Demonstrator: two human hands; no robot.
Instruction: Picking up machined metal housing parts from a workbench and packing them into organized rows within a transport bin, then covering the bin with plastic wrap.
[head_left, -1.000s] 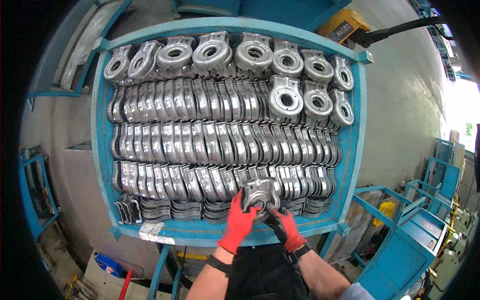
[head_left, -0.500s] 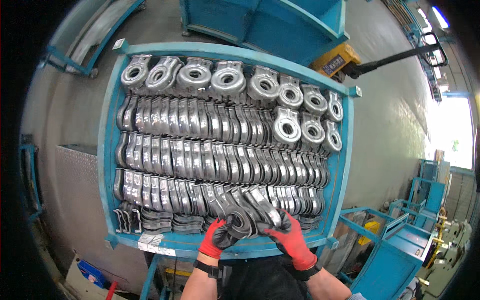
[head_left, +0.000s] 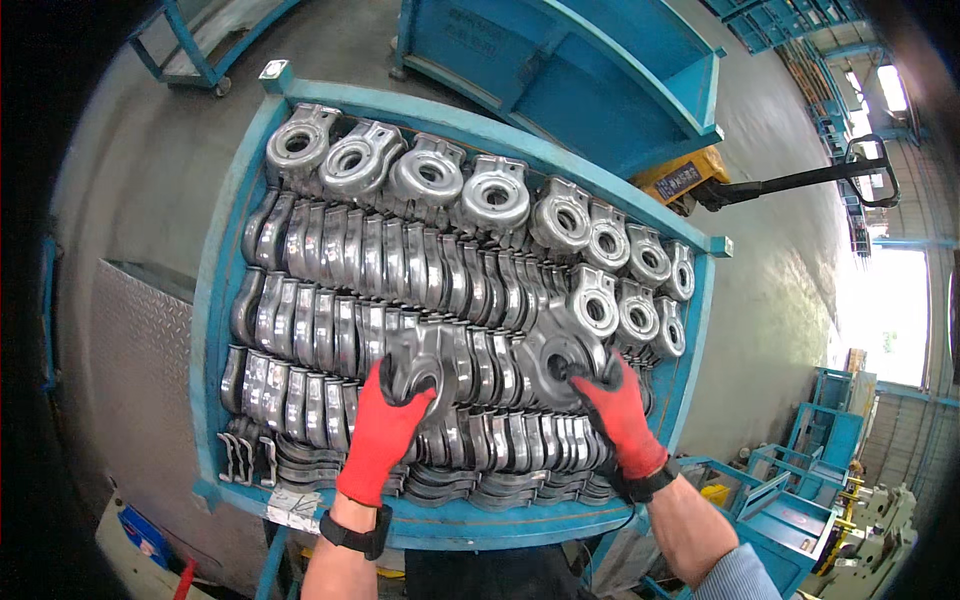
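My left hand [head_left: 388,430], in a red glove with dark fingers, is closed on a shiny stamped metal bracket [head_left: 432,350] with a rounded body. My right hand [head_left: 622,415], gloved alike, grips another metal bracket [head_left: 540,352], whose round hole faces up. Both brackets are slightly blurred and held over the middle rows of a blue steel crate [head_left: 460,532]. Tightly packed brackets [head_left: 350,240] stand on edge there in several rows. Along the far side, more brackets [head_left: 495,195] lie with their ring faces upward, and a few form a second line at the right.
Beyond the crate stand a large blue bin [head_left: 560,80] and a yellow pallet jack [head_left: 680,178] with a black handle. A wheeled blue frame [head_left: 190,60] is at the far left. Blue carts [head_left: 780,530] stand at the lower right, beside a tread-plate surface [head_left: 145,330] across on the left.
Both hands have moved from the crate's near edge farther in over the rows, and apart from each other, each carrying metal brackets. The view has shifted and tilted a little.
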